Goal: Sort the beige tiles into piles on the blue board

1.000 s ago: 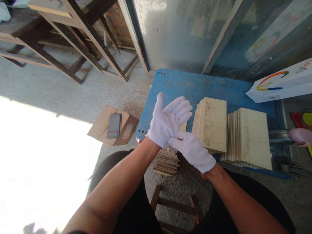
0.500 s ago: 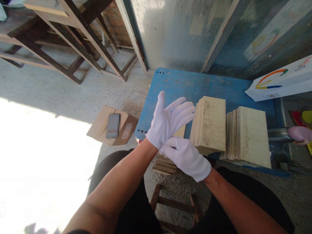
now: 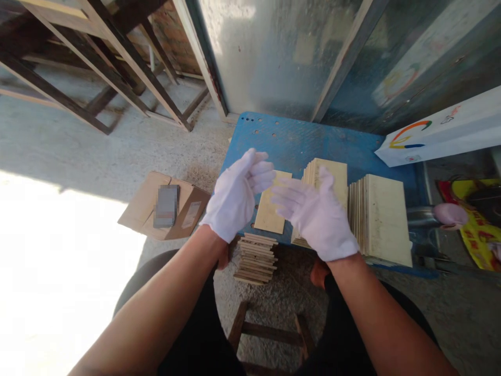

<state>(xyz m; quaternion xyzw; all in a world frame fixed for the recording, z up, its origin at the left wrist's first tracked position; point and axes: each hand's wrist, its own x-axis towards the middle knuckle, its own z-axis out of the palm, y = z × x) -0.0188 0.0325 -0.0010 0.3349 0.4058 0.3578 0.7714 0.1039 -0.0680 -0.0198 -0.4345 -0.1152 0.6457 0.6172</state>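
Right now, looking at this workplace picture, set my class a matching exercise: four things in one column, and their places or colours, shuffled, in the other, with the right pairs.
Things:
1. left hand
2. flattened cardboard box
3. single thin board
4. blue pallet

Places or colours:
A. lies flat on the pallet between the two hands
B. lies on the concrete floor, left of the pallet
C. wears a white glove, holds nothing
D. has round holes near its far left corner

Pairs: 1-C, 2-B, 3-A, 4-D

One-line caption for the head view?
Left hand and right hand, white-gloved and empty, raised apart above stacked wooden boards on a blue platform.
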